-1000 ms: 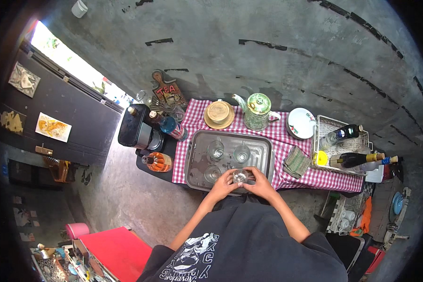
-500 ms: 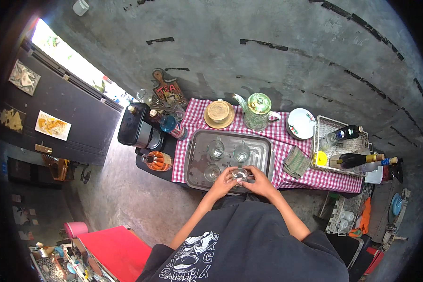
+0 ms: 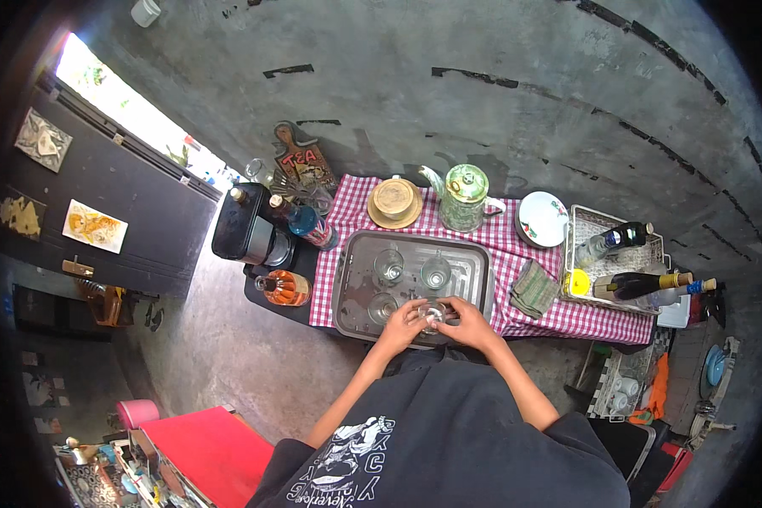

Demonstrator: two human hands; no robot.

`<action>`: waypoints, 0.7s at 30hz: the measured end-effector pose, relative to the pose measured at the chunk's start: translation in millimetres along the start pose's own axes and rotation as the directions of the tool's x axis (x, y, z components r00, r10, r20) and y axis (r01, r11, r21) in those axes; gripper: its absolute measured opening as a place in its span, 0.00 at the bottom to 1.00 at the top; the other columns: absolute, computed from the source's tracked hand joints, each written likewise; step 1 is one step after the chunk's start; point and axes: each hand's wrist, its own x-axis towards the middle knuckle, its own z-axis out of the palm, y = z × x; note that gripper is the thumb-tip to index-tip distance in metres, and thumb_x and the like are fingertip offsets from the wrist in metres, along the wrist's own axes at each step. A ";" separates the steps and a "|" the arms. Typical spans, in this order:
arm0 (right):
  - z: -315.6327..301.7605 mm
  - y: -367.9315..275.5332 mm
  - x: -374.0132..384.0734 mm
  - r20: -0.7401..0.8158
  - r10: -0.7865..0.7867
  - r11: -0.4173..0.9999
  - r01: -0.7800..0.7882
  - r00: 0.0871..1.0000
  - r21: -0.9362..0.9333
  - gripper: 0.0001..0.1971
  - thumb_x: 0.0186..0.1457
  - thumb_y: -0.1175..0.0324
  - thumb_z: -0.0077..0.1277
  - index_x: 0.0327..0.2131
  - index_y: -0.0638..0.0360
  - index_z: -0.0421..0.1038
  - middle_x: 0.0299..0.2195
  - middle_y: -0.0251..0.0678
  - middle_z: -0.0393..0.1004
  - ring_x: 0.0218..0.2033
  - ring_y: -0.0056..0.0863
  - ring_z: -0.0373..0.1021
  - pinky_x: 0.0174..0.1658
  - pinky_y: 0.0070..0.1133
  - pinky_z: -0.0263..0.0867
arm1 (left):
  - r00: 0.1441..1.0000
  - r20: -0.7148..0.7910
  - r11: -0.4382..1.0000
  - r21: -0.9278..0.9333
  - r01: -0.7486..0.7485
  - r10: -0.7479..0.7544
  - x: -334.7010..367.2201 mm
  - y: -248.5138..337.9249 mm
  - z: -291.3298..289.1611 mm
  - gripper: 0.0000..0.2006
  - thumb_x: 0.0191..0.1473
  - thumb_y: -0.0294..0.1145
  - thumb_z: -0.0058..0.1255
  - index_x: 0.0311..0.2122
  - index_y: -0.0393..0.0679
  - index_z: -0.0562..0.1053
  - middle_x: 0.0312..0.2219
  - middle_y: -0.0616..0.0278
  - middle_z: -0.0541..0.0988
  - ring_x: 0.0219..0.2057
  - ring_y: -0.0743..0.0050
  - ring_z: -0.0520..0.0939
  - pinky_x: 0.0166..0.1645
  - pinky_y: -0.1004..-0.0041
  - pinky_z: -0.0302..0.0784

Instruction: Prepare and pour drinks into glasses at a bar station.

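Observation:
A clear glass cup stands at the near edge of the grey tray, between my two hands. My left hand has its fingers curled against the cup's left side. On the other side, my right hand grips the same cup with thumb and fingers. Three more clear glass cups are on the tray: one at the far left, one at the far right, and one beside my left hand. Water drops speckle the tray around them.
Behind the tray stand a wooden lidded pot, a green patterned teapot and a white bowl. A folded green cloth and a white wire basket with bottles sit rightward. Bottles and a black coffee machine stand left.

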 end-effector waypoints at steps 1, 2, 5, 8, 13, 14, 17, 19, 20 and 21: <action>-0.6 -0.2 0.3 0.004 0.006 1.000 -0.006 1.000 -0.006 0.29 0.47 0.60 0.64 0.50 0.68 0.68 0.44 0.49 0.72 0.42 0.35 0.75 0.46 0.26 0.71 | 1.000 -0.009 1.000 0.008 0.003 -0.003 0.4 0.7 0.4 0.23 0.57 0.29 0.55 0.56 0.36 0.65 0.48 0.55 0.75 0.51 0.70 0.75 0.54 0.72 0.71; -0.6 -0.6 0.6 0.010 0.010 1.000 -0.010 1.000 -0.011 0.29 0.48 0.60 0.64 0.49 0.68 0.68 0.44 0.49 0.72 0.41 0.35 0.75 0.46 0.26 0.72 | 1.000 -0.011 1.000 0.008 0.002 -0.002 0.7 0.1 -0.5 0.23 0.57 0.29 0.55 0.56 0.36 0.65 0.48 0.55 0.75 0.51 0.70 0.75 0.54 0.72 0.71; 1.5 3.6 1.4 0.004 -0.004 1.000 0.004 1.000 0.025 0.29 0.48 0.60 0.63 0.50 0.69 0.68 0.45 0.49 0.72 0.41 0.35 0.75 0.46 0.26 0.72 | 1.000 -0.007 1.000 0.019 0.009 -0.009 2.4 -1.2 -2.7 0.23 0.57 0.31 0.55 0.56 0.35 0.66 0.48 0.54 0.75 0.51 0.70 0.75 0.54 0.72 0.71; 2.0 5.7 1.9 0.006 -0.001 1.000 0.001 1.000 0.029 0.29 0.49 0.61 0.63 0.50 0.69 0.68 0.45 0.48 0.72 0.42 0.34 0.75 0.46 0.25 0.72 | 1.000 -0.010 1.000 0.024 0.018 -0.018 4.5 -4.7 -4.7 0.23 0.57 0.30 0.55 0.56 0.35 0.66 0.48 0.53 0.75 0.51 0.69 0.75 0.55 0.71 0.71; 2.6 8.1 2.2 -0.005 -0.018 1.000 0.018 1.000 0.010 0.29 0.49 0.62 0.62 0.51 0.68 0.67 0.44 0.47 0.72 0.42 0.33 0.74 0.46 0.25 0.72 | 0.999 -0.018 0.999 -0.003 -0.035 0.035 6.5 -6.7 -3.6 0.22 0.57 0.30 0.55 0.54 0.36 0.65 0.46 0.54 0.75 0.51 0.69 0.74 0.54 0.71 0.71; 3.6 9.1 2.1 -0.014 -0.026 0.999 0.026 1.000 0.025 0.28 0.49 0.62 0.62 0.51 0.67 0.66 0.44 0.47 0.72 0.42 0.32 0.74 0.46 0.25 0.72 | 0.999 -0.020 0.999 -0.004 -0.035 0.035 6.5 -7.2 -3.6 0.22 0.57 0.30 0.55 0.54 0.36 0.65 0.46 0.54 0.75 0.51 0.69 0.74 0.54 0.71 0.71; 5.9 11.6 2.1 -0.026 -0.030 0.998 0.031 0.999 0.056 0.27 0.49 0.62 0.62 0.50 0.66 0.67 0.42 0.46 0.73 0.41 0.31 0.74 0.45 0.25 0.72 | 0.999 -0.030 0.999 -0.017 -0.035 0.035 6.8 -8.3 -3.7 0.21 0.57 0.29 0.55 0.53 0.36 0.65 0.46 0.55 0.75 0.51 0.70 0.74 0.53 0.72 0.71; 6.5 12.7 2.2 -0.024 -0.019 0.997 0.021 1.000 0.070 0.27 0.49 0.61 0.62 0.50 0.65 0.67 0.42 0.45 0.73 0.41 0.31 0.74 0.44 0.25 0.72 | 0.998 -0.046 1.000 0.002 -0.031 0.031 7.6 -8.8 -3.6 0.21 0.55 0.27 0.56 0.52 0.37 0.65 0.44 0.56 0.76 0.48 0.72 0.76 0.49 0.74 0.73; 6.8 13.2 2.0 -0.023 -0.008 0.996 0.010 1.000 0.087 0.27 0.49 0.61 0.62 0.49 0.64 0.67 0.42 0.45 0.73 0.40 0.31 0.75 0.44 0.25 0.72 | 0.998 -0.047 1.000 0.002 -0.029 0.029 8.3 -9.8 -4.1 0.21 0.55 0.27 0.56 0.52 0.37 0.65 0.44 0.56 0.76 0.48 0.72 0.76 0.49 0.74 0.73; 7.1 13.9 2.3 -0.021 -0.007 0.996 0.009 1.000 0.089 0.27 0.49 0.61 0.62 0.49 0.64 0.67 0.42 0.45 0.73 0.40 0.31 0.75 0.44 0.25 0.72 | 0.998 -0.052 1.000 0.015 -0.024 0.025 9.2 -10.5 -4.7 0.20 0.55 0.28 0.56 0.52 0.37 0.65 0.44 0.56 0.76 0.48 0.72 0.76 0.49 0.74 0.73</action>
